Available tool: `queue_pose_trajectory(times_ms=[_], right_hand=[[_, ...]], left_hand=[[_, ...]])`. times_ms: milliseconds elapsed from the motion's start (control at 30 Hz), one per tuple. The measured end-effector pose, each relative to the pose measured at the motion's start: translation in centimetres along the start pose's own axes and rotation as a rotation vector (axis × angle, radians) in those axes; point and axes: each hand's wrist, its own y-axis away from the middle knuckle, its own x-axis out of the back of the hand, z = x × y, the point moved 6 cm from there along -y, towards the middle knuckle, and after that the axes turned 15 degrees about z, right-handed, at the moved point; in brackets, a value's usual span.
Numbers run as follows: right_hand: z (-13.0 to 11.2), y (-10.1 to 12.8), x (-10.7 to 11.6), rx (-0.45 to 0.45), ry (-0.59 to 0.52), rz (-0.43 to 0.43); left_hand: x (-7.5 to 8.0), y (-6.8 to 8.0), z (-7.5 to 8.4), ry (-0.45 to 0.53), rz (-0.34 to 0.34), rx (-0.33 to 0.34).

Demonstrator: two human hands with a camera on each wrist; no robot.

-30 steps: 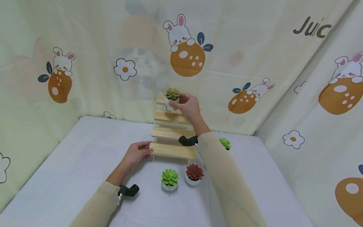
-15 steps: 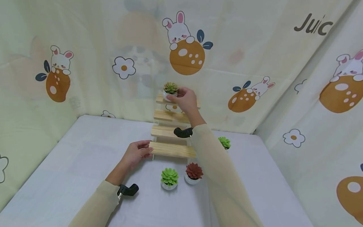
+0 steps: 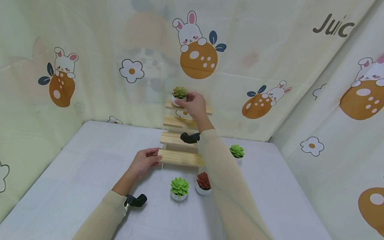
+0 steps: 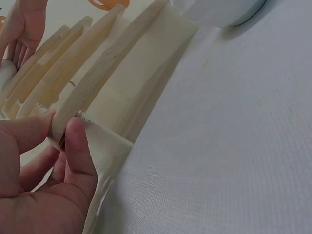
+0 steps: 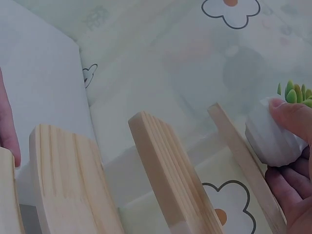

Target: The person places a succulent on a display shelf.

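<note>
A tiered wooden shelf stand (image 3: pixel 181 157) stands against the back curtain. My left hand (image 3: pixel 145 162) pinches the left end of its lowest board (image 4: pixel 105 70) between thumb and fingers. Up at the top board (image 5: pixel 243 161), my right hand (image 3: pixel 195 104) grips a white pot (image 5: pixel 273 134) holding a yellow-green succulent (image 3: pixel 179 92). The pot's base is right at the left part of that board. In front of the stand are a bright green potted succulent (image 3: pixel 179 187) and a red potted succulent (image 3: pixel 203 181), the red one partly covered by my right sleeve.
Another green potted succulent (image 3: pixel 237 151) stands on the white table (image 3: pixel 99 160) to the right of the stand, beyond my right forearm. A printed curtain (image 3: pixel 144 106) closes off the back and sides. Black wrist cameras (image 3: pixel 136 201) are strapped to both wrists.
My right hand has moved the yellow-green succulent slightly left and up, over the top board. My right forearm has swung left, now covering part of the red succulent. My left hand keeps its hold.
</note>
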Motion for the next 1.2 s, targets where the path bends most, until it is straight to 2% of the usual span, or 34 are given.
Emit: queue_pose_trajectory(times_ms=[200,600,1067,1200], right_hand=[[0.1,0.0,-0.1,0.011,-0.011,0.012],[0.6,0.3,-0.4,-0.055,0.012,0.019],[0.7,0.7,-0.9,-0.044,-0.022,-0.016],[1.0,1.0,-0.4,-0.052,-0.04,0.005]], left_hand=[[-0.1,0.0,0.0,0.004,0.01,0.003],[-0.1,0.2,0.0,-0.007,0.008,0.003],[-0.2,0.0,-0.2,-0.02,0.016,0.003],[-0.2,0.0,-0.1,-0.017,0.01,-0.008]])
